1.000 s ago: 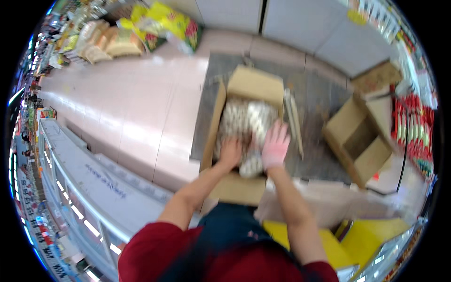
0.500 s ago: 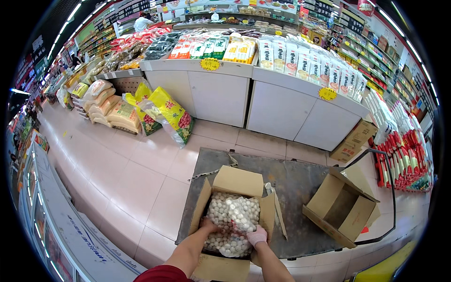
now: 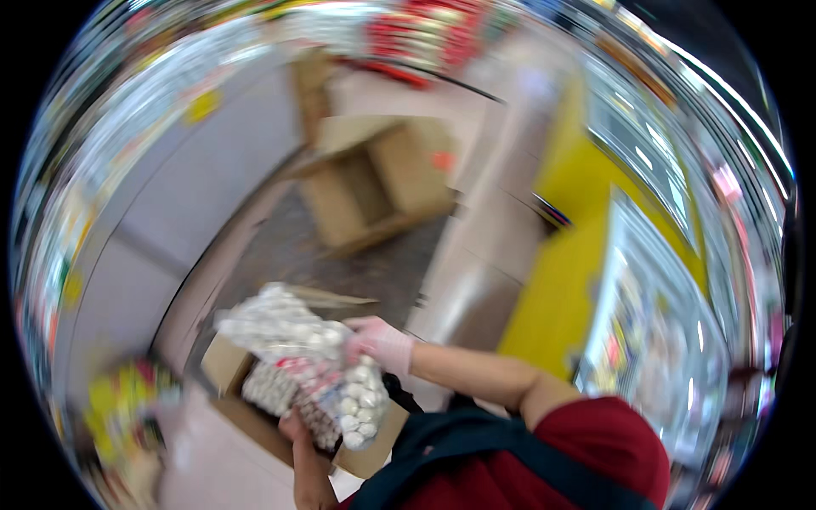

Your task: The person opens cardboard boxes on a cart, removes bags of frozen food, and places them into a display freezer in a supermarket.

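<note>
My right hand (image 3: 379,342), in a pale pink glove, is closed on the edge of a clear plastic bag of white balls (image 3: 285,327). The bag sags above an open cardboard box (image 3: 255,425), its near end bulging over the box's side. What kind of balls they are I cannot tell. More bagged balls (image 3: 270,388) lie inside the box, in shadow. Bare and blurred, my left hand (image 3: 295,425) is at the box's opening against the bagged balls; its fingertips are hidden, so its grip does not show.
The box stands on a dark flat cart (image 3: 289,234). An open, unfilled cardboard box (image 3: 374,183) sits farther along it. White cabinets (image 3: 195,187) line the left, yellow-sided freezers (image 3: 544,297) the right. Yellow bags (image 3: 123,412) lean at lower left. Motion smears much of the picture.
My view has swung to the right, bringing the freezers in. My right hand has raised the bag of balls partly out of the box; my left hand stays at the box.
</note>
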`<state>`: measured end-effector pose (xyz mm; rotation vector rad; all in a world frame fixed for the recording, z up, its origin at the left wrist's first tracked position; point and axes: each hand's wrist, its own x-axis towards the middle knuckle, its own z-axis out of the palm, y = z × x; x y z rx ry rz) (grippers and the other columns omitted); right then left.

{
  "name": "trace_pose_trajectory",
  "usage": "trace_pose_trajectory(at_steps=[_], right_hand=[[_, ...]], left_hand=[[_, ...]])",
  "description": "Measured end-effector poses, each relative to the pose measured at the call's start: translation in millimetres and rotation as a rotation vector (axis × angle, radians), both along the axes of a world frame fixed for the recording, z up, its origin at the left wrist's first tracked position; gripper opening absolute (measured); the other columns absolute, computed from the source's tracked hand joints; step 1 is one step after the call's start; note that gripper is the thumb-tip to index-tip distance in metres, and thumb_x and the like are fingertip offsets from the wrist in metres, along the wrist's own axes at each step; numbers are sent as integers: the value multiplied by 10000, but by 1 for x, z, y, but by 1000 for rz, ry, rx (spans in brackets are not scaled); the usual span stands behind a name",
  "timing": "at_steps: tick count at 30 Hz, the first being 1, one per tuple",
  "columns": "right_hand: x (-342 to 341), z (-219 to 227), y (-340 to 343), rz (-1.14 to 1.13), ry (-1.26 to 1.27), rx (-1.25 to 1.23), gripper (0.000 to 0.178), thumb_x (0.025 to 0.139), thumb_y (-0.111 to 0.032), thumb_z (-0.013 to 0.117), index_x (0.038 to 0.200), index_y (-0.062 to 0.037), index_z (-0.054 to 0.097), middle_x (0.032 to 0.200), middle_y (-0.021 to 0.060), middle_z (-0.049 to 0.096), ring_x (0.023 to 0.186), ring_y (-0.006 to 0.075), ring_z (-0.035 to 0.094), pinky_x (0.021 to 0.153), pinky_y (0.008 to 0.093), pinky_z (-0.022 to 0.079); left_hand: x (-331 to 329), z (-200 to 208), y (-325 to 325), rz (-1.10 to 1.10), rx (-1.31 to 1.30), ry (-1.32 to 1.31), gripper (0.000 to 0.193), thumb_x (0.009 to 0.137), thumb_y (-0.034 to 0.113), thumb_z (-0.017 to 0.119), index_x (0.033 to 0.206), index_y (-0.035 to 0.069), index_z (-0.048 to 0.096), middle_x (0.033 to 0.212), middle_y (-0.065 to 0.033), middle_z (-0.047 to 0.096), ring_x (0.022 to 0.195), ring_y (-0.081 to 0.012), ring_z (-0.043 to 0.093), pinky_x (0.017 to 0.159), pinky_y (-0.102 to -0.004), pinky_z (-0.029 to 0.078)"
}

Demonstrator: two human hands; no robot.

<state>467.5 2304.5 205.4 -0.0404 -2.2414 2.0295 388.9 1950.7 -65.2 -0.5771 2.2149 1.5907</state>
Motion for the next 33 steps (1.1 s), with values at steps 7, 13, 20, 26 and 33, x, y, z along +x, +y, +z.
trace_pose_trajectory(at_steps=[7,13,20,26,33], right_hand=[[187,184,77,-734,75,-427,549,593,41,630,1141,46,593,912,61,664,860,112,613,780,263,523],[381,234,118,-1356,421,-508,485,632,55,532,1113,43,590,995,98,646,906,162,611,807,294,528],[585,207,125,-1952,702,-531,507,605,62,536,1111,37,509,817,130,581,646,239,610,563,343,543],[737,149,122,-2223,964,-684,623,582,67,532,1200,28,462,824,178,583,673,309,627,595,384,562],[869,68,134,-2313,-19,-467,457,761,-276,714,1097,-26,530,802,103,565,647,263,606,561,365,535]], left_hand=[[-48,123,43,-419,-154,437,371,746,161,662,952,-146,638,852,-179,683,703,-230,607,658,-386,500],[-47,156,111,-672,-197,562,175,903,171,550,997,51,635,857,-120,640,696,-273,610,605,-381,501],[72,358,255,-849,-130,570,238,878,209,590,1041,45,647,904,-136,659,747,-260,618,659,-371,504],[207,496,340,-1004,-33,569,301,857,241,625,1079,40,658,945,-150,675,791,-248,625,706,-362,506],[347,539,445,-1167,283,355,322,788,177,646,1003,-62,641,954,-157,661,806,-221,615,694,-361,497]])
